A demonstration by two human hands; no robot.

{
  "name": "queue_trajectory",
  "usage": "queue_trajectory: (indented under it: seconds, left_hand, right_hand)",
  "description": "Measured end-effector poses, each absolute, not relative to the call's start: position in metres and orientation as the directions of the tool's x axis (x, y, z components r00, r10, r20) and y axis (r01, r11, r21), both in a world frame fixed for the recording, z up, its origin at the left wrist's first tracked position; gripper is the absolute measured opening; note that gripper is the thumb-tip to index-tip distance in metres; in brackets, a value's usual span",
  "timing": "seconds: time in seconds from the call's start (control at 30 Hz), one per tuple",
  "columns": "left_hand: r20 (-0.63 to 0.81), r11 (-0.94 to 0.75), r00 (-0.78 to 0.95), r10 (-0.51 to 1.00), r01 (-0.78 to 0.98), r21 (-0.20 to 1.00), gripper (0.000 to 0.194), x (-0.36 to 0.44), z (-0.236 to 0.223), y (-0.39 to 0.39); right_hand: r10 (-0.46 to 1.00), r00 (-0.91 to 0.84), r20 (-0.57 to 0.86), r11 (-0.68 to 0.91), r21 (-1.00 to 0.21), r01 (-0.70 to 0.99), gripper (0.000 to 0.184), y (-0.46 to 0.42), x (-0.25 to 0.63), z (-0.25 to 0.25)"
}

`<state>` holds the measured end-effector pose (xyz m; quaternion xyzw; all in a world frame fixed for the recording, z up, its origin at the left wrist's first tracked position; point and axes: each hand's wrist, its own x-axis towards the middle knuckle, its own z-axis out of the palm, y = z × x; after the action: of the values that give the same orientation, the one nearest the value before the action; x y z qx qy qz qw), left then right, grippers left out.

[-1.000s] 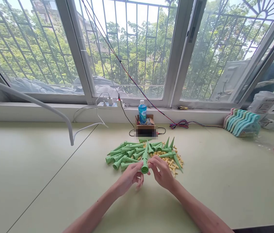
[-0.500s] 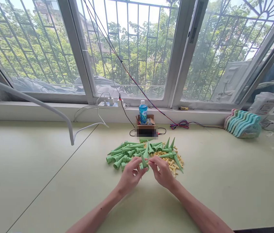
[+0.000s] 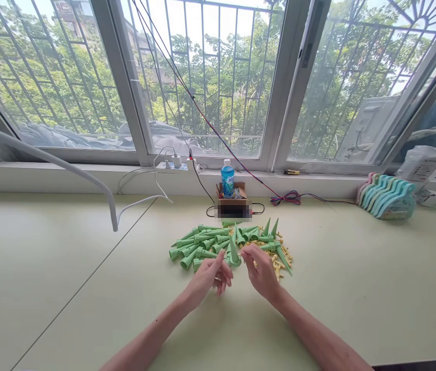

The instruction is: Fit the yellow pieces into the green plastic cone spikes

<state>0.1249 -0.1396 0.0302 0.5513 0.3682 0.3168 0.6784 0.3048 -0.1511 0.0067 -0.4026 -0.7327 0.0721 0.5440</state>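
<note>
Just left of the pile's middle, my left hand [image 3: 210, 275] is open, its thumb apart from loosely curled fingers and nothing in its grasp. A green plastic cone spike [image 3: 233, 253] stands point up between my two hands. My right hand [image 3: 259, 269] is closed in a pinch beside that spike; what its fingertips hold, if anything, is too small to make out. Around them lies a pile of green cone spikes [image 3: 187, 251] with hollow collared ends. Small yellow plastic pegs [image 3: 277, 269] lie scattered beside and partly behind my right hand.
Behind the pile stand a small cardboard box [image 3: 223, 202] and a blue bottle [image 3: 227, 179]. A coiled cable [image 3: 286, 198] lies on the table [image 3: 86, 268]. Pastel plastic pieces [image 3: 389, 198] stand at the right. A white bent tube [image 3: 86, 167] hangs at the left.
My left hand has let go of a green cone spike and drawn slightly down, its fingers opening. My right hand has shifted slightly and stays pinched.
</note>
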Motion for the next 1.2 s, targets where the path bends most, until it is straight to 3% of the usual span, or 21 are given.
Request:
queue_trajectory:
  seconds: [0.17, 0.63, 0.87, 1.2]
  left_hand:
    - [-0.327, 0.419, 0.666, 0.670, 0.023, 0.908, 0.084, 0.121, 0.025, -0.140]
    - [-0.369, 0.483, 0.683, 0.630, 0.027, 0.875, 0.074, 0.119, 0.024, -0.139]
    - [-0.180, 0.288, 0.638, 0.749, -0.069, 0.955, 0.051, 0.121, 0.023, -0.139]
    - [0.042, -0.096, 0.471, 0.881, 0.091, 0.991, 0.036, 0.123, 0.024, -0.143]
  right_hand:
    - [0.618, -0.199, 0.761, 0.740, -0.477, 0.474, 0.020, -0.152, 0.304, 0.006]
    - [0.625, -0.263, 0.735, 0.753, -0.480, 0.449, 0.019, -0.152, 0.304, 0.006]
    - [0.661, -0.234, 0.713, 0.718, -0.509, 0.475, 0.021, -0.152, 0.303, 0.007]
    - [0.673, -0.212, 0.708, 0.712, -0.544, 0.444, 0.019, -0.152, 0.303, 0.004]
